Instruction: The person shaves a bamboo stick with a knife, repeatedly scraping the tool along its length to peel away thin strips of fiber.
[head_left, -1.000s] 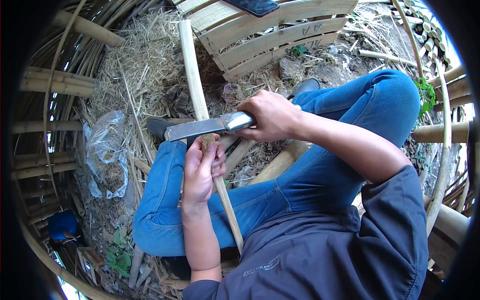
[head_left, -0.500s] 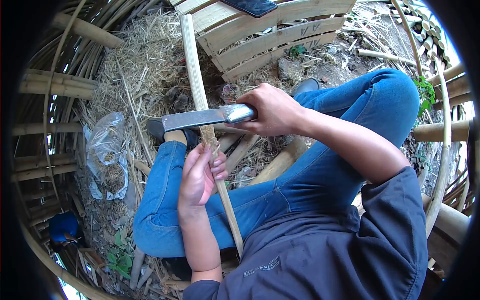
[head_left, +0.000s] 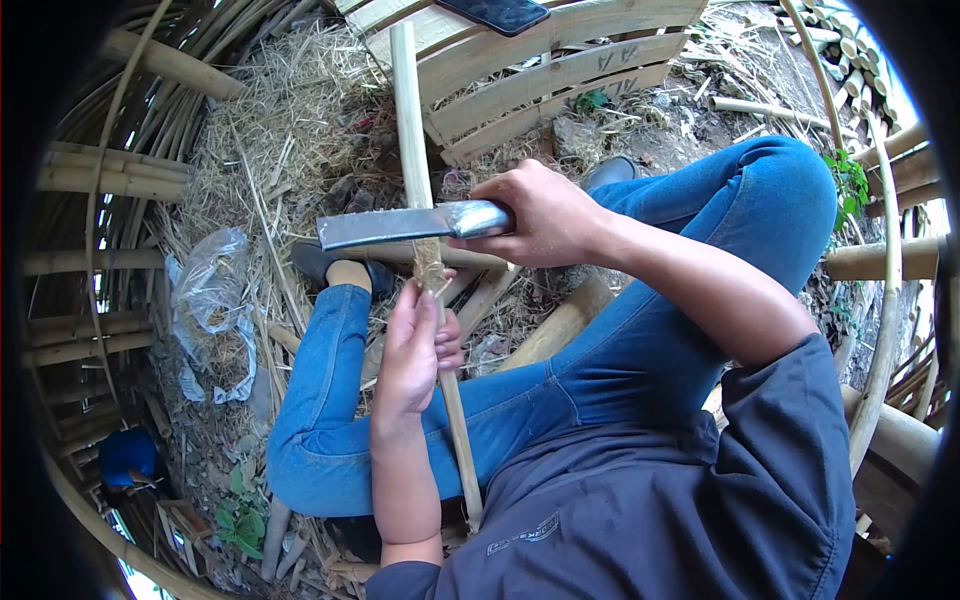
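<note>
Blade held across a wooden strip

A long, pale strip [head_left: 411, 130] is grasped in the left hand [head_left: 412, 345], its lower part slanting over the jeans [head_left: 335, 430] toward the shirt [head_left: 640, 530], its upper end reaching the slatted wooden crate [head_left: 560, 75]. The broad metal blade [head_left: 380, 228] is gripped at its collar end by the clenched right hand [head_left: 545, 215] and is laid crosswise over the strip, just above the left fingers. Below the blade, the strip's surface is roughened and frayed. A dark phone [head_left: 500, 12] is seated on the crate; a clear plastic bag [head_left: 212, 290] is seen on the littered ground [head_left: 265, 130].
</note>
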